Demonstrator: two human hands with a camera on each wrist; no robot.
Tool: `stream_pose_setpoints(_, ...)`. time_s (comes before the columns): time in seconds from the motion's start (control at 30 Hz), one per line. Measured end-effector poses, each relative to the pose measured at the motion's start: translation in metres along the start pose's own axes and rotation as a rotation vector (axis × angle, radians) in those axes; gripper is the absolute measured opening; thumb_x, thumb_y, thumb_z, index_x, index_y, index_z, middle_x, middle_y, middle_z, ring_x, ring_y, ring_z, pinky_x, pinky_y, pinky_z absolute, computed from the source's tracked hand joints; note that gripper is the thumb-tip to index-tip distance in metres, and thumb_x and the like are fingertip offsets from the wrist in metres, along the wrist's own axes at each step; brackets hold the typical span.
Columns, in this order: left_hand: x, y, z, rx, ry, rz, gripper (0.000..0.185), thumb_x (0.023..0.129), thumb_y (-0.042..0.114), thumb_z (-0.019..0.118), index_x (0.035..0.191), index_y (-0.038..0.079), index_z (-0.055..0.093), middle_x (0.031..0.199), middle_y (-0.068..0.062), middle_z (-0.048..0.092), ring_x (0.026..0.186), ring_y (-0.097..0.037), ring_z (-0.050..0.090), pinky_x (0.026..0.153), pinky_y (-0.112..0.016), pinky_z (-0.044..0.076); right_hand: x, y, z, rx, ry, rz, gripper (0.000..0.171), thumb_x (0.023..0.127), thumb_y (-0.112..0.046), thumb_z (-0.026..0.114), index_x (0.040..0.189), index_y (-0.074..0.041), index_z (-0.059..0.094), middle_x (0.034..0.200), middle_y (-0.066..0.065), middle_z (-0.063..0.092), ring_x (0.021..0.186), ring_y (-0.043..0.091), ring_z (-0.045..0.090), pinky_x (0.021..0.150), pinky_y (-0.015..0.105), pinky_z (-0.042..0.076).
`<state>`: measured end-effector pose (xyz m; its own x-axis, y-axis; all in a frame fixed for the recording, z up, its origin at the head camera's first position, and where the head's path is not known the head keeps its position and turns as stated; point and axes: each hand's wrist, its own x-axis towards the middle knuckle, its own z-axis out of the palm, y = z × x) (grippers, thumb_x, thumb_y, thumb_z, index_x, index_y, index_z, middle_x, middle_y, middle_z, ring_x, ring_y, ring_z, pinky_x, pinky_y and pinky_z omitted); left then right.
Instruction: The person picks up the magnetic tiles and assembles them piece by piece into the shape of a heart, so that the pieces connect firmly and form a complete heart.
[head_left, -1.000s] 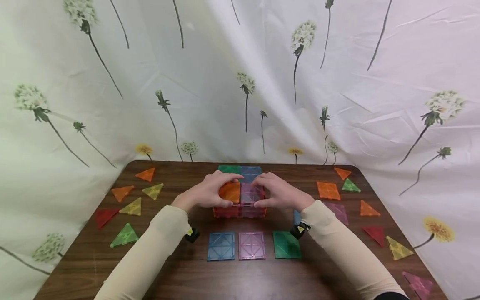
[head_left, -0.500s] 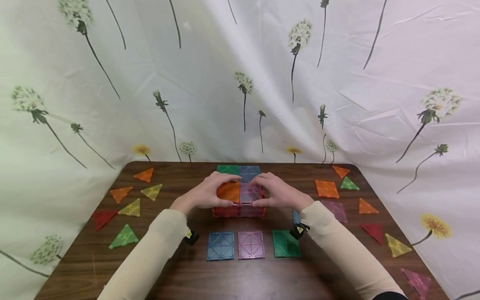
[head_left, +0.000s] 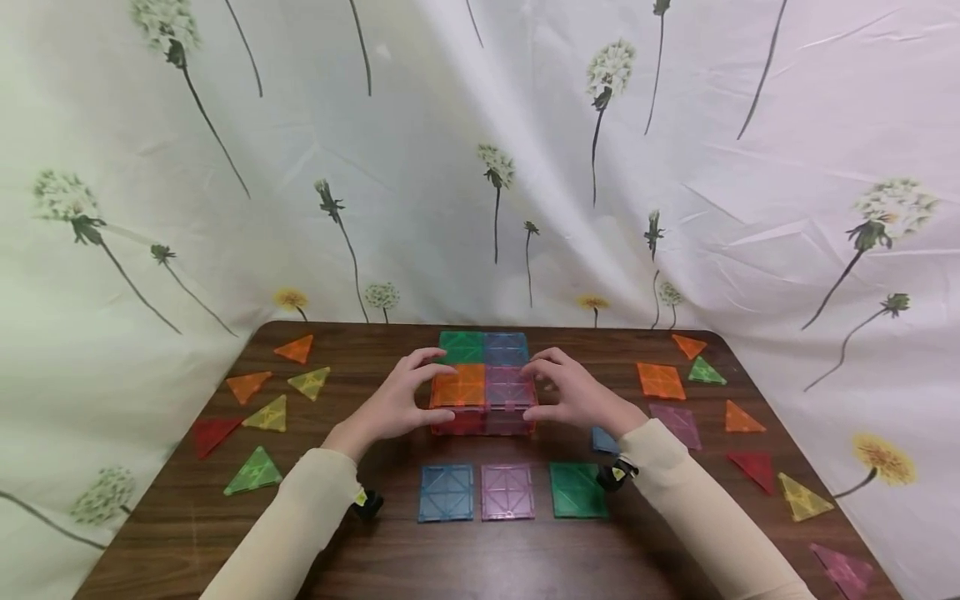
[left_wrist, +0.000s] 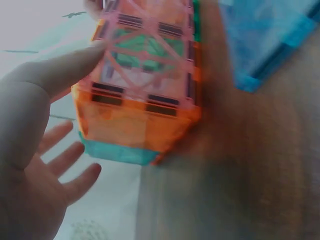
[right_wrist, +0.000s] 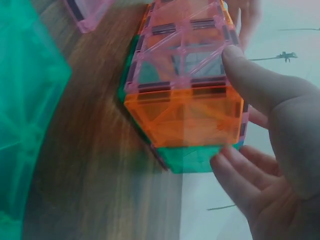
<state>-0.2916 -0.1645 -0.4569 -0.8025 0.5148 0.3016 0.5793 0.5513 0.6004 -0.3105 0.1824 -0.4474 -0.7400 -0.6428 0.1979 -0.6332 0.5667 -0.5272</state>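
Note:
A low box of see-through magnetic tiles (head_left: 483,422) stands at the middle back of the table. Its top shows an orange square tile (head_left: 465,386) on the left and a purple one (head_left: 508,387) on the right. Behind these lie a green square (head_left: 461,345) and a blue square (head_left: 506,348). My left hand (head_left: 397,400) is beside the box's left side, fingers loosely bent, thumb near the front edge. My right hand (head_left: 576,398) mirrors it at the right side. In the right wrist view, the thumb (right_wrist: 265,82) lies at the pink tile's edge; whether it touches is unclear.
In front of the box lie blue (head_left: 446,492), purple (head_left: 507,492) and green (head_left: 578,490) square tiles. Several triangles, such as a green one (head_left: 253,472), lie at the left. At the right are an orange square (head_left: 661,381), a purple square (head_left: 677,426) and several triangles.
Both hands have moved apart, the left one leftward and the right one rightward, off the top of the box. More of the orange and purple top tiles now shows.

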Motion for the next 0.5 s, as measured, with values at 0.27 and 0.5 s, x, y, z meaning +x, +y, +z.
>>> stream_pose_setpoints(0.27, -0.015, -0.003, 0.012, -0.095, 0.148, -0.011, 0.037, 0.083, 0.025, 0.093, 0.112, 0.013, 0.075, 0.112, -0.002, 0.061, 0.104, -0.021, 0.064, 0.088, -0.045, 0.062, -0.009, 0.003, 0.007, 0.073, 0.05, -0.017, 0.043, 0.086, -0.027, 0.09, 0.119, -0.017, 0.065, 0.107, -0.004, 0.067, 0.095, 0.01, 0.07, 0.083, 0.026, 0.061)
stream_pose_setpoints(0.5, -0.015, -0.004, 0.013, -0.079, 0.181, -0.016, 0.036, 0.084, 0.023, 0.092, 0.114, 0.013, 0.075, 0.109, 0.0, 0.064, 0.101, -0.018, 0.063, 0.086, -0.039, 0.063, -0.008, 0.0, 0.014, 0.03, 0.087, -0.083, 0.035, 0.09, -0.022, 0.085, 0.117, -0.016, 0.064, 0.083, -0.01, 0.065, 0.07, 0.004, 0.06, 0.067, 0.025, 0.057)
